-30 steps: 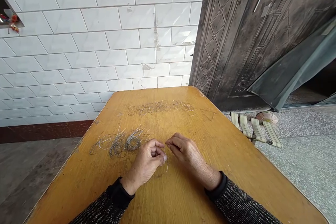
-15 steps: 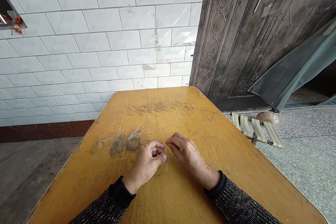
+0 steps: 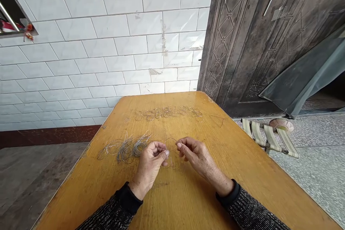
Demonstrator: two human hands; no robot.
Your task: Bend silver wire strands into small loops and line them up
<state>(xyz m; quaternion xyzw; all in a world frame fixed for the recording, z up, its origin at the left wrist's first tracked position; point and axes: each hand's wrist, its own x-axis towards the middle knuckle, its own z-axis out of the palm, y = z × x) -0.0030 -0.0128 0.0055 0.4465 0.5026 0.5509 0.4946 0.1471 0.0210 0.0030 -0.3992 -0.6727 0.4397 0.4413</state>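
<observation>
Right hand (image 3: 190, 149) now sits a little apart from left hand (image 3: 156, 154); half a second earlier the fingertips nearly met. Right wrist has rolled, bringing its thumb into sight, and a short arch of thin wire (image 3: 170, 138) shows between the hands. View shifted slightly too.

Pose: both forearms come in from the near edge, angled inward, hands raised over the middle of the table (image 3: 185, 197). Left thumb and forefinger pinched together on the wire, other fingers curled; right thumb and forefinger clamped on its far end, remaining fingers bent beneath. A bent wire strand hangs below the left fingertips; whether it is the same piece, cannot tell.

Materials: dark knit sleeves (image 3: 249, 206) flecked with white, plain black cuffs. Tabletop yellow-brown, wood-grained, scuffed at the edges. Just beyond the left hand, a tight grey wire coil (image 3: 139, 148) and a looser wire bundle (image 3: 124, 151), stray ends sticking up. Farther off, a row of fine wire loops (image 3: 168, 111), petal-like, overlapping; to their right, a thin bent strand (image 3: 219, 120) lying loose
</observation>
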